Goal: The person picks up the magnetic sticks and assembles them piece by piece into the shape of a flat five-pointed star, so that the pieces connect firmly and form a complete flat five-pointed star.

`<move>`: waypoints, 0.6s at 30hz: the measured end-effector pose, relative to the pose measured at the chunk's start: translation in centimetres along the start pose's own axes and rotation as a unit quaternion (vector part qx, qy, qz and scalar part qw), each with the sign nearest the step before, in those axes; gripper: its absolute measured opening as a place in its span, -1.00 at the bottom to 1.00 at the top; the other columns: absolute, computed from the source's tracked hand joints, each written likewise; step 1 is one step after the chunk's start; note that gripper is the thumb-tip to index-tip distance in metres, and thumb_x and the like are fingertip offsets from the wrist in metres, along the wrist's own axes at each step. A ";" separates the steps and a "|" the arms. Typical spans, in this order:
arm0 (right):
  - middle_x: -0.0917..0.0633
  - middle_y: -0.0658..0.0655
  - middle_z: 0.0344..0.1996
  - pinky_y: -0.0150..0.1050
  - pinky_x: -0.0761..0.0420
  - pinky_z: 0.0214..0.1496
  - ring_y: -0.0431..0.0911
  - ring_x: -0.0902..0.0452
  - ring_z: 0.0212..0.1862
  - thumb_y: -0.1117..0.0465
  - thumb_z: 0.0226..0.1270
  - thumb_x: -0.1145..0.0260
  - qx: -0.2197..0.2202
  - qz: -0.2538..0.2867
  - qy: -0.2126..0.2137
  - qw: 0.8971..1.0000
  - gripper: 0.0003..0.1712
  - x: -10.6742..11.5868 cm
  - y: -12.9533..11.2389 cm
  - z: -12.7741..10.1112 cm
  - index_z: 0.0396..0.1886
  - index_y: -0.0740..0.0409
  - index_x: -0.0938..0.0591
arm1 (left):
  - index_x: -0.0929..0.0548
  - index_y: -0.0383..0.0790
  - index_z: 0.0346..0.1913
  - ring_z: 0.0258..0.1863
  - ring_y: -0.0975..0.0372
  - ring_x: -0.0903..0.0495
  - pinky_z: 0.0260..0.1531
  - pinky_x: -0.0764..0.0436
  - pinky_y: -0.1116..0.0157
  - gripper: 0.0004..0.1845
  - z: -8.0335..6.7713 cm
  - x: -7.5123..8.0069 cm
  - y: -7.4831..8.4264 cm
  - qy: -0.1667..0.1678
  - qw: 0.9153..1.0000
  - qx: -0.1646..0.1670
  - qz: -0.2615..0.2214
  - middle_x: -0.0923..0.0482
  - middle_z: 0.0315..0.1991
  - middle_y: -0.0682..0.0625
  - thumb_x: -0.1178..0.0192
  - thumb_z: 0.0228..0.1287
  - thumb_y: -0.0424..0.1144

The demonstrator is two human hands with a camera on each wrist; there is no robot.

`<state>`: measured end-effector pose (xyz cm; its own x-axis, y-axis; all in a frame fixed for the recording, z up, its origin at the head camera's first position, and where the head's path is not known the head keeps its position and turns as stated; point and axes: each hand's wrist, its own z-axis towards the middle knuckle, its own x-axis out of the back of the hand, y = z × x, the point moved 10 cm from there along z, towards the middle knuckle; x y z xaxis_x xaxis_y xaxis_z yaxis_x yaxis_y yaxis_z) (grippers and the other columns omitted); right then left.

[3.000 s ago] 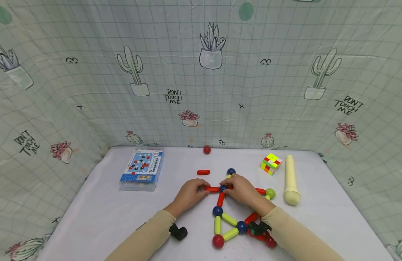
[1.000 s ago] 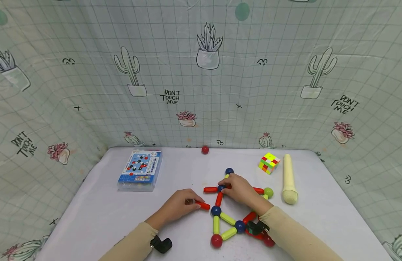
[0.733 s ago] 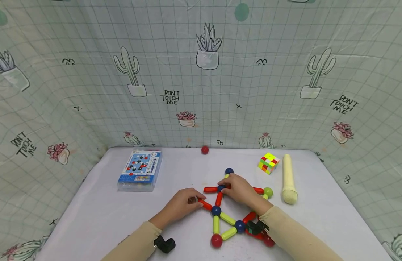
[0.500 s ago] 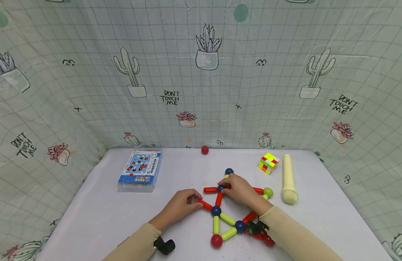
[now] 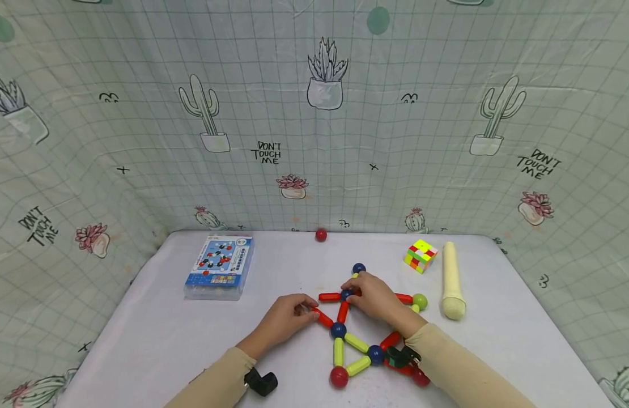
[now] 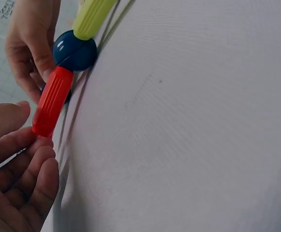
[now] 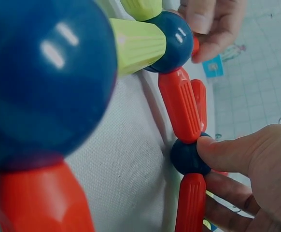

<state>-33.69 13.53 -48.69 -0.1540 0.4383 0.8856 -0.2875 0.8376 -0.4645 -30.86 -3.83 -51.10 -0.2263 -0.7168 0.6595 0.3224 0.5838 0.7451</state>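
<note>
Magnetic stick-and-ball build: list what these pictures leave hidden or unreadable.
- Head view: the right hand covers the sticks around the blue ball it presses.
- Head view: the right sleeve hides part of the build's lower right corner.
- Head view: print on the blue box is too small to read.
- Left wrist view: the left hand covers the red stick's free end.

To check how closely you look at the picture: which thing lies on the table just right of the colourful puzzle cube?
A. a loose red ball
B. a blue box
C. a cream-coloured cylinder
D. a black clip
C: the cream-coloured cylinder lies just right of the puzzle cube on the table.
</note>
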 end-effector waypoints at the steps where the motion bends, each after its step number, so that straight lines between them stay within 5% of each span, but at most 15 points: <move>1: -0.57 -0.01 -0.26 -0.18 -0.60 -0.08 -0.15 -0.51 -0.22 0.29 0.29 -0.48 0.000 0.000 0.000 1.000 -0.73 0.0 0.0 0.0 -0.02 0.05 -0.77 | -0.75 -0.10 -0.05 -0.37 0.32 -0.49 -0.36 -0.54 0.41 -0.81 0.1 0.1 -0.1 0.006 1.000 0.005 0.001 -0.59 -0.32 0.19 -0.37 0.35 -0.14; 11: -0.57 0.01 -0.25 -0.17 -0.59 -0.09 -0.14 -0.49 -0.23 0.30 0.29 -0.47 -0.003 0.003 -0.003 1.000 -0.73 0.0 0.2 0.0 -0.02 0.06 -0.77 | -0.69 -0.20 0.06 -0.34 0.29 -0.51 -0.31 -0.56 0.36 -0.72 3.3 2.9 -0.8 0.098 0.994 0.037 0.042 -0.60 -0.28 0.11 -0.32 0.40 -0.15; 18: -0.57 0.00 -0.25 -0.19 -0.60 -0.08 -0.14 -0.49 -0.22 0.29 0.28 -0.48 -0.007 0.003 -0.005 1.000 -0.72 -0.1 0.2 0.1 -0.01 0.05 -0.77 | -0.67 -0.25 0.10 -0.25 0.19 -0.55 -0.19 -0.61 0.24 -0.65 6.5 3.8 -1.1 0.110 0.987 0.060 0.102 -0.64 -0.19 0.00 -0.35 0.37 -0.12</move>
<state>-33.80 13.63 -48.85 -0.1650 0.4394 0.8830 -0.2735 0.8398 -0.4690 -38.06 -4.72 -48.76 0.0420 -0.6379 0.7690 0.2265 0.7557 0.6145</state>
